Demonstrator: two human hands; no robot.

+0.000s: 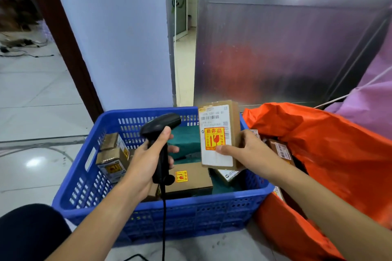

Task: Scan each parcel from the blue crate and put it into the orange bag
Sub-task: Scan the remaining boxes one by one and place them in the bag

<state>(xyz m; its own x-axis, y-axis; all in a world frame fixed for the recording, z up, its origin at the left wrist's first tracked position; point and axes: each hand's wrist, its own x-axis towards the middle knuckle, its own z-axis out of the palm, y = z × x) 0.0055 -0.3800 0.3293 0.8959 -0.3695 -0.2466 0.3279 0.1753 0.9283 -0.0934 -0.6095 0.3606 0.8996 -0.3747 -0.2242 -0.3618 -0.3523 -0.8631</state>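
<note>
Evidently light and stiff but stickered fragile, the parcel [218,133] is pinched low on its right side, clear of the barcode, by the right hand [244,150] above the blue crate's [148,207] far right corner, while the left hand [148,154] grips the scanner [161,125].

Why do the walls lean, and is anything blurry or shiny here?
Head view: the wide-angle lens tilts the grey metal door; the top-left corner is blurred; glare shines on the glossy white floor tiles; the door mirrors the orange plastic bag as red haze.
</note>
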